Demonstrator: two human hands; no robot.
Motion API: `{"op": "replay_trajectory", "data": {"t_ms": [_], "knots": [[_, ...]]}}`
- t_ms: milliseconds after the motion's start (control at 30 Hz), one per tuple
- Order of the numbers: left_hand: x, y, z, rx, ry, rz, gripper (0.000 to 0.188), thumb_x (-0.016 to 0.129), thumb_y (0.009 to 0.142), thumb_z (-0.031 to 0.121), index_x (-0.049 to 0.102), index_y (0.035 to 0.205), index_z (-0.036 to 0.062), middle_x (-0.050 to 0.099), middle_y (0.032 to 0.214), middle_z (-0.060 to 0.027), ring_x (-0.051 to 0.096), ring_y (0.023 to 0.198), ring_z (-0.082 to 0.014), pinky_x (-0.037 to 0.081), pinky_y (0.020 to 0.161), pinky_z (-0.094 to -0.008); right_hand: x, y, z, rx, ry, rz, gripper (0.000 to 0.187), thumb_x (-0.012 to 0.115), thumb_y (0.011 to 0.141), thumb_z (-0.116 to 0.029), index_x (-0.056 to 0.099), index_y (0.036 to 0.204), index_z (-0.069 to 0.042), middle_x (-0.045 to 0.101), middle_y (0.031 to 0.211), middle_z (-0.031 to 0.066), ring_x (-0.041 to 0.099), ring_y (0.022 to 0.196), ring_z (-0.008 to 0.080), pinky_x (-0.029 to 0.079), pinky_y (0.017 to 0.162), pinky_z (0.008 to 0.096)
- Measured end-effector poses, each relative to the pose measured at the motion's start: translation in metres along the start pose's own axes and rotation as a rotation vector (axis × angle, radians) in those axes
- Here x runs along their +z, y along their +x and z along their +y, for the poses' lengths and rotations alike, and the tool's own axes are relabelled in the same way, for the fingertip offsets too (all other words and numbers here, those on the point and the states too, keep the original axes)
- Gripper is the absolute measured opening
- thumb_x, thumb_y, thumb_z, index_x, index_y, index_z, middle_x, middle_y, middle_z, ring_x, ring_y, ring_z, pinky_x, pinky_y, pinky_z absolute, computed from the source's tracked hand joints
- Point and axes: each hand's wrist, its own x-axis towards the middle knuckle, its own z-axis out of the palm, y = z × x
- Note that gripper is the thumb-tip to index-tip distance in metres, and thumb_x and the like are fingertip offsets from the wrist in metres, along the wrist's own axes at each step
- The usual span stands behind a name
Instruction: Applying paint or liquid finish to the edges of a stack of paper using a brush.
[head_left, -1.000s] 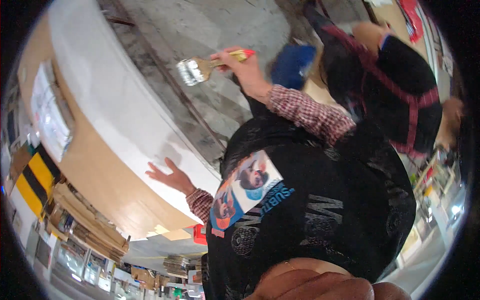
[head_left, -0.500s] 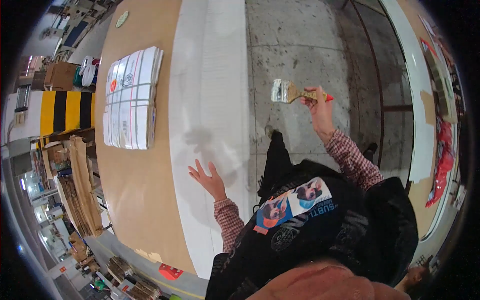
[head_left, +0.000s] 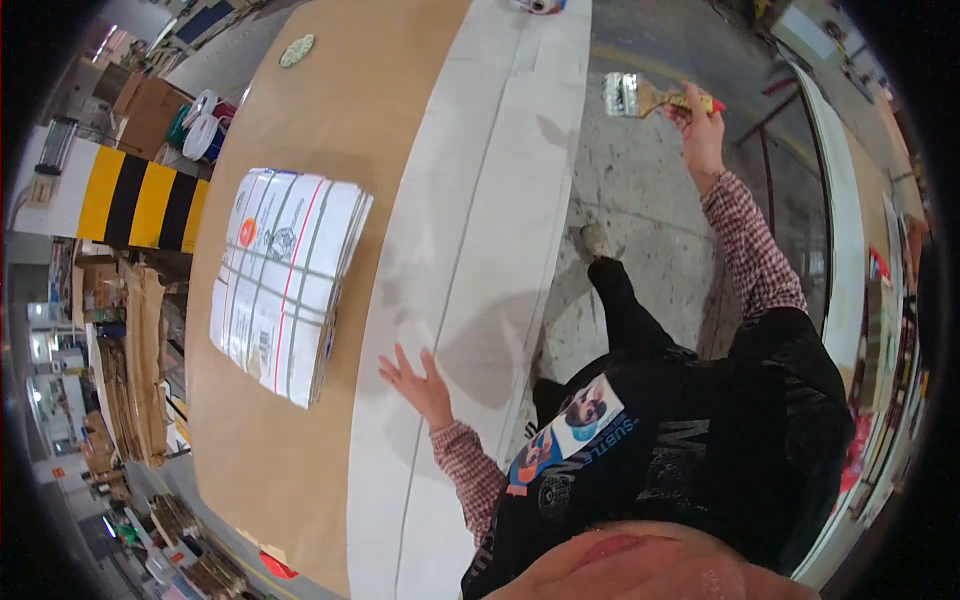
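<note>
A wide paintbrush (head_left: pixel 652 97) with a wooden handle and a red tip is in my right hand (head_left: pixel 699 132). The fingers wrap round its handle, and its pale, whitened bristles point left above the floor beside the table. My left hand (head_left: pixel 420 389) hangs with its fingers spread and holds nothing, casting a shadow on the long white sheet (head_left: pixel 470 250). Left of that sheet, on the brown table covering (head_left: pixel 260 450), lies a stack of folded white printed sacks (head_left: pixel 285 270) with grey and red lines.
At the table's far end stands a partly cut-off container (head_left: pixel 540 5). A small pale oval piece (head_left: pixel 297 50) lies at the far left. A yellow-and-black striped post (head_left: pixel 140 200), white buckets (head_left: pixel 203 135) and upright cardboard (head_left: pixel 145 360) are beyond the left edge. Another long table (head_left: pixel 850 200) runs along the right.
The view has shifted, bringing the container at the far end into sight. My right hand has moved farther forward with the paintbrush. My left hand stays spread over the white sheet.
</note>
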Motion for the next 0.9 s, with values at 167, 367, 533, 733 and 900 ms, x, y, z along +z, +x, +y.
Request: {"op": "replay_trajectory", "data": {"t_ms": [167,367,533,733,900], "knots": [[0.012,-0.014,0.051,-0.349,0.134,0.136,0.053,0.058,0.090,0.031,0.043,0.134,0.0068,0.020,0.145,-0.0286,0.016,0.134,-0.0465,0.022,0.107,-0.0533,0.055,0.232,0.033,-0.114,-0.009,-0.051,0.026,0.060,0.090,-0.021,0.057,0.103,0.001,0.064,0.092,0.0096,0.063,0.074,0.0176,0.054,0.064,0.0286],[0.053,-0.015,0.142,-0.594,0.190,0.210,0.053,0.057,0.090,0.032,0.043,0.134,0.0070,0.020,0.145,-0.0280,0.014,0.135,-0.0460,0.022,0.107,-0.0530,0.130,0.424,0.129,-0.226,-0.121,-0.279,0.024,0.060,0.090,-0.024,0.062,0.100,-0.003,0.065,0.093,0.0045,0.062,0.070,0.0120,0.052,0.064,0.0240],[0.073,0.028,0.212,-0.472,0.253,0.194,0.053,0.058,0.089,0.031,0.043,0.134,0.0071,0.017,0.146,-0.0279,0.014,0.135,-0.0466,0.022,0.106,-0.0541,0.170,0.488,0.180,-0.185,-0.568,-0.570,0.034,0.063,0.086,-0.034,0.064,0.100,-0.003,0.066,0.078,0.0056,0.062,0.069,0.0088,0.049,0.060,0.0250],[0.092,0.034,0.241,-0.418,0.272,0.194,0.054,0.060,0.088,0.031,0.043,0.134,0.0081,0.016,0.147,-0.0271,0.013,0.134,-0.0477,0.023,0.106,-0.0544,0.186,0.481,0.198,-0.495,-1.053,-0.661,0.040,0.061,0.082,-0.039,0.065,0.095,-0.001,0.063,0.085,0.0248,0.061,0.080,0.0405,0.048,0.071,0.0454],[0.099,0.023,0.259,-0.463,0.310,0.174,0.055,0.060,0.087,0.032,0.042,0.135,0.0091,0.017,0.146,-0.0274,0.014,0.134,-0.0483,0.023,0.105,-0.0551,0.185,0.477,0.218,-0.565,-1.112,-0.667,0.045,0.060,0.085,-0.040,0.063,0.092,0.004,0.063,0.078,0.0232,0.062,0.073,0.0331,0.047,0.066,0.0435]]}}
